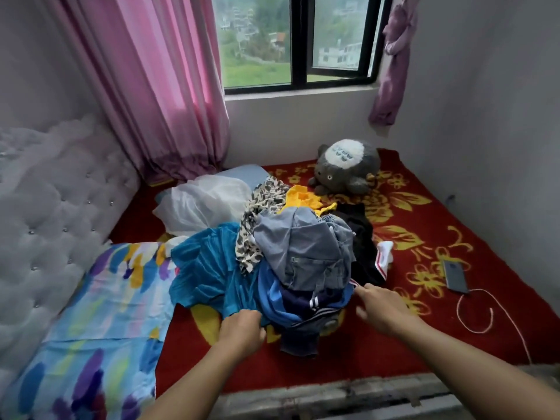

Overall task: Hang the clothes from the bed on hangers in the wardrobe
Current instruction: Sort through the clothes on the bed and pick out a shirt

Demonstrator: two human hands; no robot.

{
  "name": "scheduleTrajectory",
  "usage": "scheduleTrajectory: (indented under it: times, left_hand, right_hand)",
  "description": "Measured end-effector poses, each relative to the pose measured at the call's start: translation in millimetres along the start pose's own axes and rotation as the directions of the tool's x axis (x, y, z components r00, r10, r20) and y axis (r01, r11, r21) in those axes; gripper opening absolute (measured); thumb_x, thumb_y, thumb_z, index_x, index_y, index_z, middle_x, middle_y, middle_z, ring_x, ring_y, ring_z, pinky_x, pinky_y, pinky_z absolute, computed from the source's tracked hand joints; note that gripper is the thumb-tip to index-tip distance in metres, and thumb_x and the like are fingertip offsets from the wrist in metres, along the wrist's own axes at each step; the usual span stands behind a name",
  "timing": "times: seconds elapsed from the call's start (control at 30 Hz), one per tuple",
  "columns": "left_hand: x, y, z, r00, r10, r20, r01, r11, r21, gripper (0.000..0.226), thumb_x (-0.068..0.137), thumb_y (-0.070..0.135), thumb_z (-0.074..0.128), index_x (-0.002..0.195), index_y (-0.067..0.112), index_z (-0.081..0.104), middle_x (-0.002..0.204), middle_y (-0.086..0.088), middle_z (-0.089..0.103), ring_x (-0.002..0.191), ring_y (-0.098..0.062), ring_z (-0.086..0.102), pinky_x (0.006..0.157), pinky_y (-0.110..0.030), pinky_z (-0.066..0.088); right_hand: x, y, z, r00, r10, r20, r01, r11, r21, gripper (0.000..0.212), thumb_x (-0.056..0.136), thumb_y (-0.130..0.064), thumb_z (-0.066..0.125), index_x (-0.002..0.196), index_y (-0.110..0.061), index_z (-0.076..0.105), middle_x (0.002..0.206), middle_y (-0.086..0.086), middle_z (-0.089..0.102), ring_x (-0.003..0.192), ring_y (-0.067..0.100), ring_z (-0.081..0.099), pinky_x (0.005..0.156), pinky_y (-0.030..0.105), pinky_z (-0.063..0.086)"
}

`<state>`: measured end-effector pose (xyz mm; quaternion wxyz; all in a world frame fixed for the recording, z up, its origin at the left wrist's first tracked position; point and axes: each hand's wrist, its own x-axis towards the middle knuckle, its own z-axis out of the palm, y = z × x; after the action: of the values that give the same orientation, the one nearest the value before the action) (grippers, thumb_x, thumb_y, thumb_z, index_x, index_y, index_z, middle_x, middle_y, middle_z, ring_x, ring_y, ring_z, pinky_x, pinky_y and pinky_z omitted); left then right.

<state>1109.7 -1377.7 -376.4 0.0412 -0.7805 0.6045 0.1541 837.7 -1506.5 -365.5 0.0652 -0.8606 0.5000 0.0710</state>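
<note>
Clothes (pixel 306 253) piled on red bed (pixel 424 328) | left hand (pixel 242 327) clenched on blue cloth (pixel 206 268) | right hand (pixel 381 307) loose, fingers (pixel 371 290) touching clothes

A: Where can we reach in?
B: We've got bare red blanket (pixel 348 365) near side & right of clothes pile (pixel 303 253). Phone (pixel 456 275) w/ cable (pixel 458 312) further right; plush toy (pixel 345 168) blocks the back, pillow (pixel 100 313) left.

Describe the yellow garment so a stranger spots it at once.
Below the window, a red bed holds a clothes pile at its middle. At the pile's far edge, just before the grey plush, lies the yellow garment: the only plain yellow cloth, between a leopard print and a black garment.
</note>
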Motion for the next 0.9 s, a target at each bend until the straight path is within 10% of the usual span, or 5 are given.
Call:
scheduleTrajectory:
  times: [0.9]
  left_hand:
    - [434.2,109.6,30.6,0.997,0.046,0.064,-0.043,0.998,-0.04,0.067,0.086,0.041,0.062,0.144,0.029,0.031,0.154,-0.003,0.025,0.141,-0.025,0.022,0.109,-0.043,0.031]
  right_hand:
    - [355.4,163.7,110.2,0.946,0.238,0.22,-0.319,0.804,0.502,0.061,0.087,-0.037,0.059,0.141,-0.022,0.034,0.134,0.011,0.052,0.115,0.035,0.056,0.089,0.043,0.049]
